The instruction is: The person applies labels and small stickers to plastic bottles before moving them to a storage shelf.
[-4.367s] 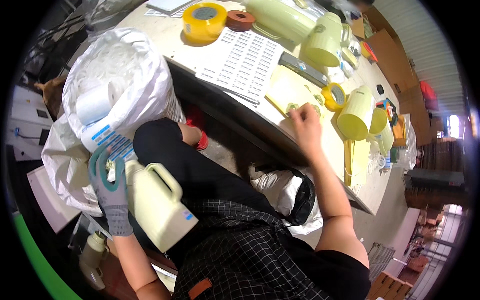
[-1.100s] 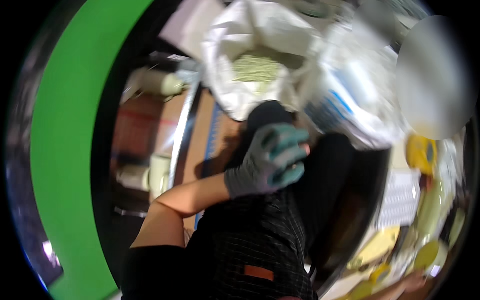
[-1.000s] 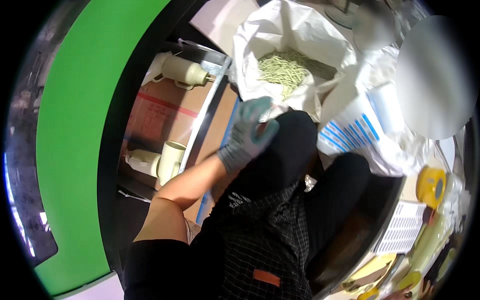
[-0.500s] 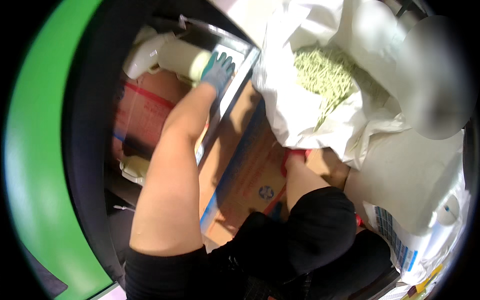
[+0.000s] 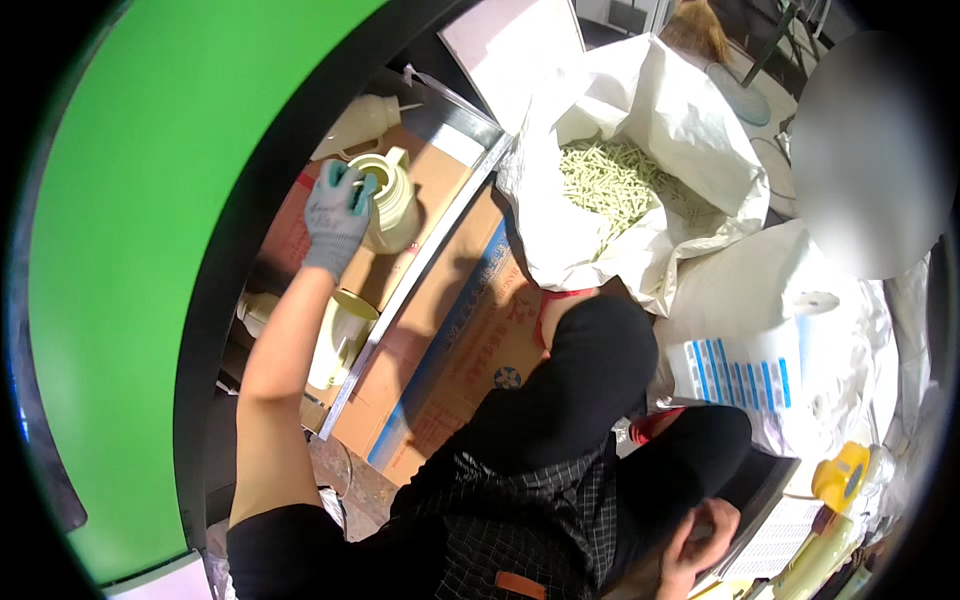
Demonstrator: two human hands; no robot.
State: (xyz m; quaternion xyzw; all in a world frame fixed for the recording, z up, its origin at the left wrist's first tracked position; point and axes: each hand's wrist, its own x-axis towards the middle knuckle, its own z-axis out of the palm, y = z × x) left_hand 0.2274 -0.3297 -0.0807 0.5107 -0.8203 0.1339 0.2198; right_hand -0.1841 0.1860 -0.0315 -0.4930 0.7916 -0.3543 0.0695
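My left hand [image 5: 340, 215], in a grey and green work glove, closes on the rim of a pale green jug [image 5: 393, 212]. The jug stands in a metal-edged bay beside the green machine, its round mouth facing up and a handle at the far side. A pale bottle-shaped vessel with a thin spout [image 5: 358, 125] lies beyond it. Nearer me is a pale cylindrical container [image 5: 342, 340] with a greenish rim, tilted. My right hand [image 5: 700, 540], bare, hovers by my thigh at lower right, fingers loosely curled, a gap before the thumb, nothing visible in it.
A white sack [image 5: 690, 110] holds small pale green sticks [image 5: 610, 185]. Printed cardboard [image 5: 470, 350] lies below the metal rail [image 5: 420, 270]. The green machine panel [image 5: 170, 200] curves along the left. White wrapped rolls [image 5: 740, 300] and a yellow tool [image 5: 842, 475] are at right.
My left hand has drawn back from the bay's far end and now grips the jug, which stands upright. My right hand has come into view at lower right. The view has shifted.
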